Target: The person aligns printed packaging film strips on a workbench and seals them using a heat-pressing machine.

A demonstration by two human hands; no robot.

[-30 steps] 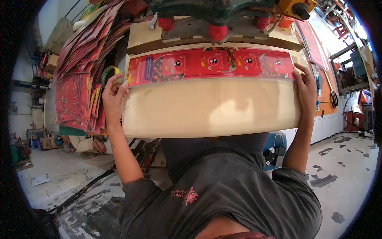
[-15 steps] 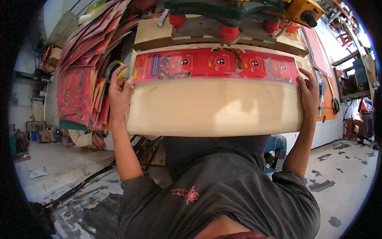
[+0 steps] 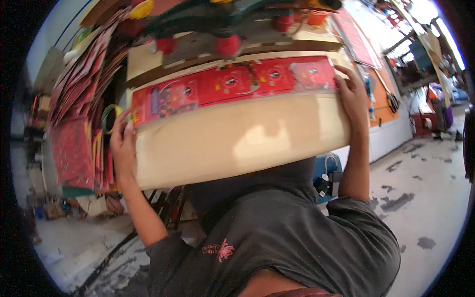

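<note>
Red glossy printed strip [image 3: 235, 88] lies along far side of broad cream board [image 3: 237, 133]; left hand [image 3: 123, 146], right hand [image 3: 352, 98] at strip's ends, fingers slightly parted, firm pinch: cannot tell. View just tilted; strip's place on board unchanged, alignment apparently kept.

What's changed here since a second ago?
Only the view has visibly shifted: the scene sits further left and slants. Nothing was visibly grasped or released. The left hand and right hand stay at opposite ends of the red printed strip, still on the pale board.
</note>
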